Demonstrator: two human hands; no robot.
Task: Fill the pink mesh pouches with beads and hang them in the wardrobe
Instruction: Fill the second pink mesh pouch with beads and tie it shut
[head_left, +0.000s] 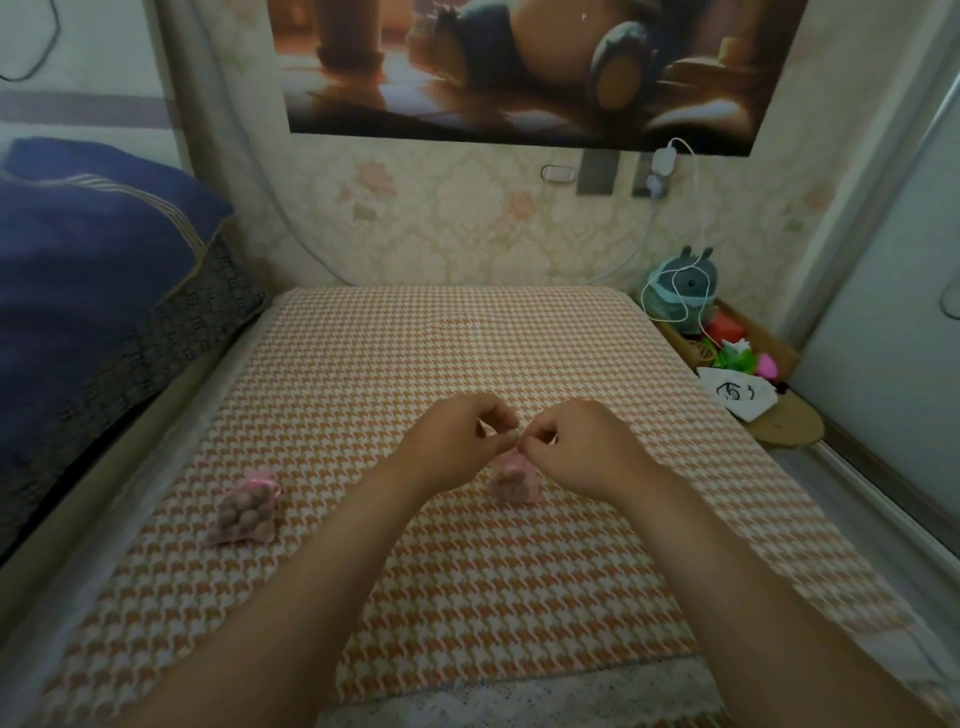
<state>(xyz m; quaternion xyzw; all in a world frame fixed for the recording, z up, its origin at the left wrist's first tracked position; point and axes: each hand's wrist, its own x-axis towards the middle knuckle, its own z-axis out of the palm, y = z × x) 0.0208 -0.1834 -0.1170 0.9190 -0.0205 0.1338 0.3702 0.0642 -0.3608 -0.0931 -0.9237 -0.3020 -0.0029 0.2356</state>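
Hidden: held pouch (515, 480) mouth behind fingers.
Left hand (457, 441): curled, pinching its top.
Right hand (576, 448): curled, pinching alongside.
Second pouch (244, 512): beads inside, lying on cloth (467, 597), well to the left.

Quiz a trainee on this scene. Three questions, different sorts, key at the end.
1. How many bead-filled pink pouches are in view on the checked cloth?
2. True or false: the left hand rests flat on the cloth.
3. The right hand pinches: A a hanger, B the top of the middle pouch, C a spoon.
Key: 1 two, the middle pouch and the left pouch. 2 false, its fingers also pinch at the middle pouch's top. 3 B.
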